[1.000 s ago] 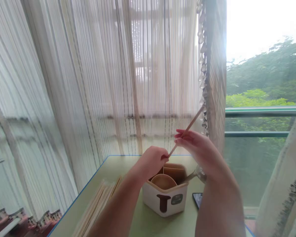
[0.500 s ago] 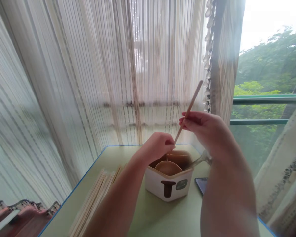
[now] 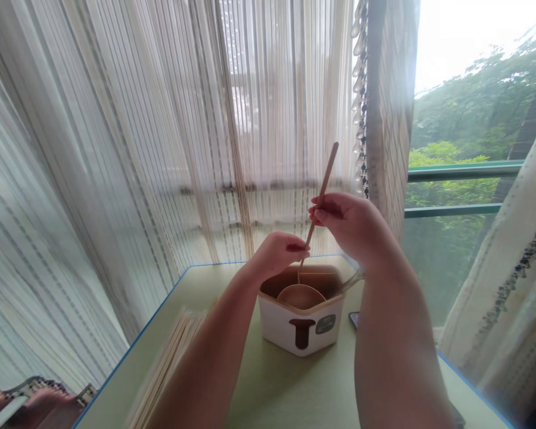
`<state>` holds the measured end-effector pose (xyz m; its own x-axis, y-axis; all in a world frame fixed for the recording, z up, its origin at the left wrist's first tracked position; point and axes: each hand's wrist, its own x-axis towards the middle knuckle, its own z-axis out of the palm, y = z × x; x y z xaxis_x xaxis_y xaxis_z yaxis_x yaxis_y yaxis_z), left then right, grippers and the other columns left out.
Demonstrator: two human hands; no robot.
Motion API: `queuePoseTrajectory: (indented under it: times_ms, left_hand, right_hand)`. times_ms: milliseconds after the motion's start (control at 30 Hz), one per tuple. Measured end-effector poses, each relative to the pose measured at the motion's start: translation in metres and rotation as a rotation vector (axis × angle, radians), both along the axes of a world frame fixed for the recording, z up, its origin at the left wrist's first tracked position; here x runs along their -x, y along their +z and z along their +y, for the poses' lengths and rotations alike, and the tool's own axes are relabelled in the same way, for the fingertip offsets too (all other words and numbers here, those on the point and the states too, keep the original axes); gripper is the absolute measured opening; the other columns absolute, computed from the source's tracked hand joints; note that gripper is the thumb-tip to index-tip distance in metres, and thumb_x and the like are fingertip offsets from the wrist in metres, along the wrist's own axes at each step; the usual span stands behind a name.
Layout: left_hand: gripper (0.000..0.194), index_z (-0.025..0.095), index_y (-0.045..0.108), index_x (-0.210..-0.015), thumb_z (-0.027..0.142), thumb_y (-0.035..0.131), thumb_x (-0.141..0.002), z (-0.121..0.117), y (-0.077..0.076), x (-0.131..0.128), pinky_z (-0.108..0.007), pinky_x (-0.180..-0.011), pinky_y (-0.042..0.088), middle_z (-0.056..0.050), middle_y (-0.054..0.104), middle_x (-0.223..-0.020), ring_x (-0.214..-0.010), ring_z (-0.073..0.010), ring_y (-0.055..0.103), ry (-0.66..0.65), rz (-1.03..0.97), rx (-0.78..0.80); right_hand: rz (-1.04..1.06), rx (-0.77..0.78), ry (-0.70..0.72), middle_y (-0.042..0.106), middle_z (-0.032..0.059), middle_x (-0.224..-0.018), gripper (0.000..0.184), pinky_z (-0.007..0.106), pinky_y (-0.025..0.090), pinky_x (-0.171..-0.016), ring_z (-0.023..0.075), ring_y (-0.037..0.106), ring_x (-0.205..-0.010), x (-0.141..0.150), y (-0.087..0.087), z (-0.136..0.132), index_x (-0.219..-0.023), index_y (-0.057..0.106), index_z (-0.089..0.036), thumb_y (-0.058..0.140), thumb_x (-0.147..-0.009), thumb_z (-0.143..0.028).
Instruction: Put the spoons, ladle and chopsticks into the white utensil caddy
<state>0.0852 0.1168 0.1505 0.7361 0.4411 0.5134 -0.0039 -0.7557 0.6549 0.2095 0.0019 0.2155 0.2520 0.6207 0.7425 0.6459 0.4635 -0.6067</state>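
Thin stick above white container, long axis steep: upper end leans right, lower end points down toward container's back. Right hand pinches stick's middle; left hand, curled, pinches near lower end. Brown-lined container divided inside; utensil slants out over right rim.

On my remote view I log: stick, reddish-brown; container, white outside, brown within, dark-brown T-shape on front; tabletop, pale green, edged blue; curtain, whitish, striped grey-brown.
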Motion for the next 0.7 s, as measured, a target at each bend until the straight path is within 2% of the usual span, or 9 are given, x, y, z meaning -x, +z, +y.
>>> queuePoseTrajectory:
  times_ms: [233,433,500,633,700]
  left_hand:
    - [0.015,0.015,0.069,-0.082,0.024,0.062,-0.072,-0.001,-0.002,-0.001,-0.024,-0.068,0.047,-0.003,0.069,-0.077,-0.074,-0.0153,0.063,0.033,0.085,-0.126]
    - [0.01,0.015,0.068,-0.074,0.023,0.063,-0.069,-0.002,-0.002,0.001,-0.023,-0.062,0.045,-0.001,0.066,-0.071,-0.066,-0.0125,0.059,0.005,0.189,-0.117]
    - [0.014,0.015,0.068,-0.076,0.026,0.065,-0.068,-0.001,-0.003,0.001,-0.023,-0.063,0.045,-0.002,0.067,-0.073,-0.067,-0.0128,0.059,0.0,0.18,-0.055]
    - [0.03,0.013,0.068,-0.091,0.031,0.068,-0.067,0.005,-0.007,-0.001,-0.026,-0.07,0.047,-0.007,0.069,-0.087,-0.077,-0.0143,0.061,-0.072,0.065,0.22]
    - [0.033,0.012,0.069,-0.092,0.034,0.068,-0.067,0.008,-0.009,-0.002,-0.027,-0.072,0.047,-0.008,0.069,-0.087,-0.076,-0.0145,0.062,-0.085,0.047,0.277]
  right_hand:
    - [-0.078,0.055,0.003,0.07,0.0054,-0.082,0.017,0.031,0.053,-0.071,0.0173,0.066,-0.078,-0.002,-0.005,0.009,-0.092,0.065,-0.017,0.057,-0.076,-0.016]
    - [-0.148,0.175,-0.037,0.07,0.0049,-0.082,0.013,0.029,0.051,-0.07,0.0171,0.065,-0.076,-0.001,-0.007,0.014,-0.087,0.067,-0.018,0.06,-0.075,-0.018]
    - [-0.147,0.223,-0.056,0.07,0.0048,-0.08,0.011,0.028,0.051,-0.068,0.0165,0.064,-0.073,-0.002,-0.007,0.014,-0.083,0.067,-0.018,0.061,-0.074,-0.018]
    - [-0.06,0.275,-0.024,0.069,0.0043,-0.074,0.012,0.027,0.051,-0.062,0.0146,0.063,-0.065,-0.007,-0.01,0.017,-0.084,0.066,-0.016,0.061,-0.074,-0.02]
    - [-0.053,0.287,-0.021,0.069,0.0047,-0.073,0.012,0.027,0.05,-0.06,0.0149,0.063,-0.064,-0.009,-0.011,0.018,-0.083,0.067,-0.016,0.061,-0.074,-0.021]
